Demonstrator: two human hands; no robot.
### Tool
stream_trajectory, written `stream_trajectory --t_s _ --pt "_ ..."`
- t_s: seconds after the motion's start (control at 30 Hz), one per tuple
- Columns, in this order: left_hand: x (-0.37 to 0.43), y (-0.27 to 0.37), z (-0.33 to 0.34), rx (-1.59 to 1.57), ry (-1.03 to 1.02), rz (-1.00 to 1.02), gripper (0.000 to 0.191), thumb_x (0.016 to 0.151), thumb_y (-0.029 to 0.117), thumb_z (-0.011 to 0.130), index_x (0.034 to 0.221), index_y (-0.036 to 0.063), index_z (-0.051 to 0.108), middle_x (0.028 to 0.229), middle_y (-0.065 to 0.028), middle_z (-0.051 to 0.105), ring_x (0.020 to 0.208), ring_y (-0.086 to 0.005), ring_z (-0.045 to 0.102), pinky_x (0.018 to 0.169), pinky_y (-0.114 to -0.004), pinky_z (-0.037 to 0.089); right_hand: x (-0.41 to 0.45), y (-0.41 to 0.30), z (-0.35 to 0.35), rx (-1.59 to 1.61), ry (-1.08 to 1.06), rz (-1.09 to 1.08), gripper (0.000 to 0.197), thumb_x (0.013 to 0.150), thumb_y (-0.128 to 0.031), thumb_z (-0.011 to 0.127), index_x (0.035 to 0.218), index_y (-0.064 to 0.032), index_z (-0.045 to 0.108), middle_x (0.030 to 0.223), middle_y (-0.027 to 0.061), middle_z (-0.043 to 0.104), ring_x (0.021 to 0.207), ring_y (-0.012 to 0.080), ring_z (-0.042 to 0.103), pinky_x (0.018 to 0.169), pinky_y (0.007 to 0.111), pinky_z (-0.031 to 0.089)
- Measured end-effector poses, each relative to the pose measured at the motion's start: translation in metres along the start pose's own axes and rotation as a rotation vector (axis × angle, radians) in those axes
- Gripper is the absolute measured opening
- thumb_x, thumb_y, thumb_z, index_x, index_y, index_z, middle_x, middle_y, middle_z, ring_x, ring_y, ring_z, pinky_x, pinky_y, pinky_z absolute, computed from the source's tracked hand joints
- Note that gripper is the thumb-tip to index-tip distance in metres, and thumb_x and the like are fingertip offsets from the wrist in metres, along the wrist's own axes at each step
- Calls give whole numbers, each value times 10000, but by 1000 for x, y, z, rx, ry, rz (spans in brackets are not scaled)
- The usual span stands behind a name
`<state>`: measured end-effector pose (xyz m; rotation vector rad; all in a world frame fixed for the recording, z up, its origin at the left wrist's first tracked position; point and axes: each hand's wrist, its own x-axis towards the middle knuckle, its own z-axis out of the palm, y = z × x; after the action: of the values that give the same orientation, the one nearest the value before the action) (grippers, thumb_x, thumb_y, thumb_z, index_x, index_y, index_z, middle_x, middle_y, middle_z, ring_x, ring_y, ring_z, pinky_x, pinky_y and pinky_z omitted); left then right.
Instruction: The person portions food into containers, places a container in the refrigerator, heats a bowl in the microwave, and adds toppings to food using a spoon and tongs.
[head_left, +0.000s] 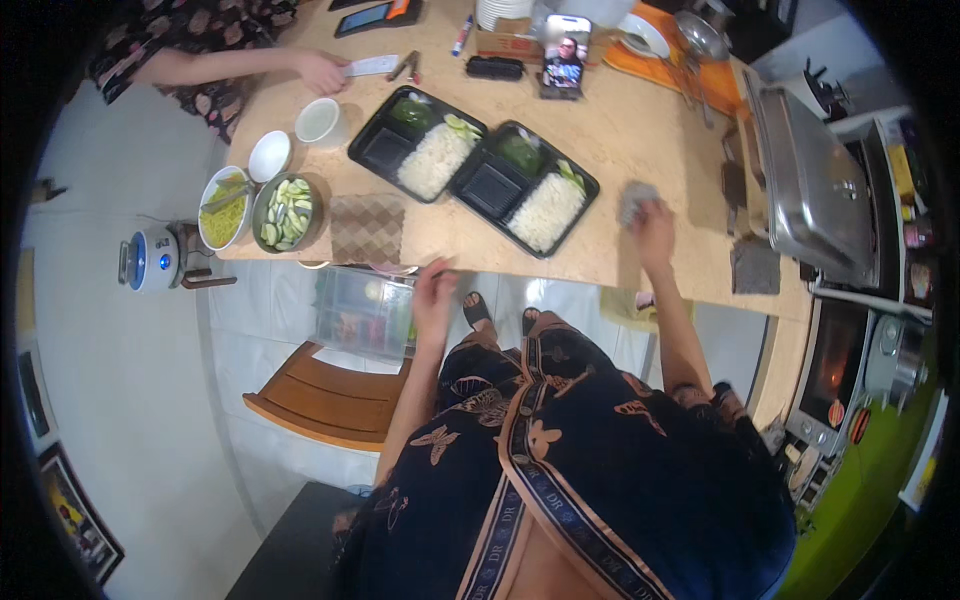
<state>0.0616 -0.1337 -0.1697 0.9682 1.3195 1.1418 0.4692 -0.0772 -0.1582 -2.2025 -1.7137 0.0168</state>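
Observation:
My right hand (651, 231) grips a grey cloth (639, 204) on the table, right of two black compartment trays. The nearer tray (491, 187) and the farther tray (382, 146) each hold white rice, green slices and something green in a corner compartment; one compartment in each is bare. At the table's front edge is my left hand (437, 289), blurred, its hold unclear. Left of the trays stand a bowl of cut cucumber (285, 214), a bowl of yellow shreds with tongs (225, 214), a white bowl (270, 156) and a white tub (321, 122).
Another person's hand (324, 73) rests on a white strip at the far left. A patterned mat (367, 229) and a folded dark cloth (756, 268) lie near the front edge. A propped phone (566, 56) stands behind, a steel chafing dish (814, 180) at right. A wooden chair (330, 397) is below left.

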Motion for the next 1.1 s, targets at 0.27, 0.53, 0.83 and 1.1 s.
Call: stream_trajectory --t_s 0.27,0.53,0.83,1.1 --pt "108 13 76 -123 -80 -291 575 963 78 450 1443 116 136 1096 -162 561 806 -239 658 696 -362 585 103 81 11 28 26 -13 329 788 -50 615 1115 -70 605 1195 178 551 1088 385 508 938 452 424" --pt "92 -3 116 -274 -124 -417 677 913 -24 503 1353 180 30 1018 -215 569 683 -282 670 579 -398 608 74 -3 -23 349 -203 260 393 944 -292 521 1199 4 567 1190 233 575 1113 368 535 956 433 404" --pt "72 63 133 -18 153 -248 295 933 169 579 1199 59 513 974 -86 584 695 -161 586 637 -272 500 50 126 54 673 25 376 308 893 -148 490 1132 19 589 1027 157 646 947 261 594 872 341 441" --pt "166 30 -32 106 528 -112 377 952 189 526 1270 -8 479 783 -85 612 529 -139 555 435 -271 444 86 121 52 670 -95 175 176 827 7 524 984 19 604 776 131 621 691 197 586 657 317 464"
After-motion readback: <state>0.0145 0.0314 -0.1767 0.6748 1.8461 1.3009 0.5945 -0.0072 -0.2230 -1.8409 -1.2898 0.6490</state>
